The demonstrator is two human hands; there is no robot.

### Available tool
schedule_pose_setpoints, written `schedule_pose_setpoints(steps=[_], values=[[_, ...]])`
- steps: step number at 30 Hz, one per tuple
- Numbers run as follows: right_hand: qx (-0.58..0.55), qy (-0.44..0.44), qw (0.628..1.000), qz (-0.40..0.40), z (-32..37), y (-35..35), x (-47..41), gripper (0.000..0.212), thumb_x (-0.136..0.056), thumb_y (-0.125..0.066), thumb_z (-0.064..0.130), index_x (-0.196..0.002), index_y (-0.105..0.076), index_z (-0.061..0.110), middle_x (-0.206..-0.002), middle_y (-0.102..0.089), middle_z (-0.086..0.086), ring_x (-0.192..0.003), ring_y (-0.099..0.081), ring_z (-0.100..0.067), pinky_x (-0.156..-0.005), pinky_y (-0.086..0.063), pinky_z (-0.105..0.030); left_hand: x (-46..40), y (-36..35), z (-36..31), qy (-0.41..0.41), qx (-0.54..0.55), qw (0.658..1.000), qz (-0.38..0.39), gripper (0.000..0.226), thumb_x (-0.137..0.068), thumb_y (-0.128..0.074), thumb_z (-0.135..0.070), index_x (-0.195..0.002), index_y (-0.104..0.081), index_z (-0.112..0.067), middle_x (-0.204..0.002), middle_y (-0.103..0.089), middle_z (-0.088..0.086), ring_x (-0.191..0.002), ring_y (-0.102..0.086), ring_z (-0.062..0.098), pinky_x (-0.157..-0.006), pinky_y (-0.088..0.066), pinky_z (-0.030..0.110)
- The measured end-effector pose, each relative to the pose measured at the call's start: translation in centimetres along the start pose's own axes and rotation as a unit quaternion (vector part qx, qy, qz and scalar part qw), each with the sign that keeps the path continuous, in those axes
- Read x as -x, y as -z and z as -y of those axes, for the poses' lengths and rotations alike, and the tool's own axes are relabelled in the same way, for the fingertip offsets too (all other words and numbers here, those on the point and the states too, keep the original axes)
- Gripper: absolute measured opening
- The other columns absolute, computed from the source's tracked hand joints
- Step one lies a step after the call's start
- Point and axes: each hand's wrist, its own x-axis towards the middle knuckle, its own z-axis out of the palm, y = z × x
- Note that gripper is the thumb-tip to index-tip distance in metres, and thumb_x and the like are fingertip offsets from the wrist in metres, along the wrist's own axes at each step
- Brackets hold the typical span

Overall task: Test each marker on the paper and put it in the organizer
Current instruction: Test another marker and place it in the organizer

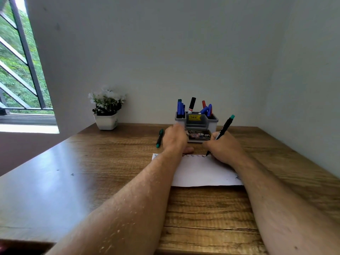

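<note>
Grey organizer (196,124) full of upright markers (181,107); right hand (223,149) closed around green-capped marker (225,127), tip on paper (204,172).

We see the paper (204,172) on the table (110,162), the organizer (196,124) behind it, a plant pot (106,121) far left
</note>
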Motion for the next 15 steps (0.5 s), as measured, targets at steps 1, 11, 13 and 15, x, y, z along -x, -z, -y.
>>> schedule_pose_setpoints(steps=[1, 11, 13, 15], values=[[-0.007, 0.004, 1.0, -0.001, -0.1, 0.1, -0.1, 0.025, -0.086, -0.064, 0.019, -0.065, -0.051, 0.014, -0.067, -0.056, -0.005, -0.061, -0.05, -0.013, -0.053, -0.036, -0.026, 0.1, 0.1, -0.4, 0.01, 0.04, 0.999, 0.007, 0.023, -0.098, -0.039, -0.023, -0.093, -0.056, -0.009, -0.074, -0.055, 0.006, -0.06, -0.057, 0.016, -0.059, -0.059, 0.034], [-0.296, 0.037, 0.954, 0.025, 1.7, 0.8, -0.1, 0.008, -0.089, -0.062, 0.004, -0.086, -0.064, 0.012, -0.074, -0.065, -0.01, -0.057, -0.059, -0.017, -0.047, -0.047, -0.027, 0.9, 0.0, -2.0, 0.024, 0.258, 0.966, 0.008, 0.021, -0.101, -0.043, -0.011, -0.088, -0.061, -0.012, -0.068, -0.054, 0.004, -0.057, -0.05, 0.012, -0.07, -0.055, 0.032], [-0.353, 0.032, 0.934, 0.042, 2.0, 0.9, 0.0, 0.011, -0.089, -0.061, 0.001, -0.091, -0.068, 0.01, -0.077, -0.067, -0.011, -0.063, -0.064, -0.018, -0.051, -0.052, -0.029, 0.8, 0.1, -2.1, 0.031, 0.271, 0.962, 0.014, 0.023, -0.102, -0.042, -0.011, -0.09, -0.061, -0.012, -0.067, -0.058, 0.004, -0.056, -0.053, 0.012, -0.073, -0.057, 0.035], [-0.391, 0.027, 0.919, 0.047, 2.1, 0.9, 0.1, 0.013, -0.093, -0.058, 0.006, -0.094, -0.071, 0.009, -0.081, -0.07, -0.013, -0.07, -0.067, -0.021, -0.057, -0.057, -0.03, 0.8, 0.1, -2.3, 0.039, 0.284, 0.958, 0.023, 0.022, -0.103, -0.041, -0.012, -0.099, -0.063, -0.012, -0.071, -0.063, 0.005, -0.058, -0.056, 0.013, -0.081, -0.058, 0.039]])
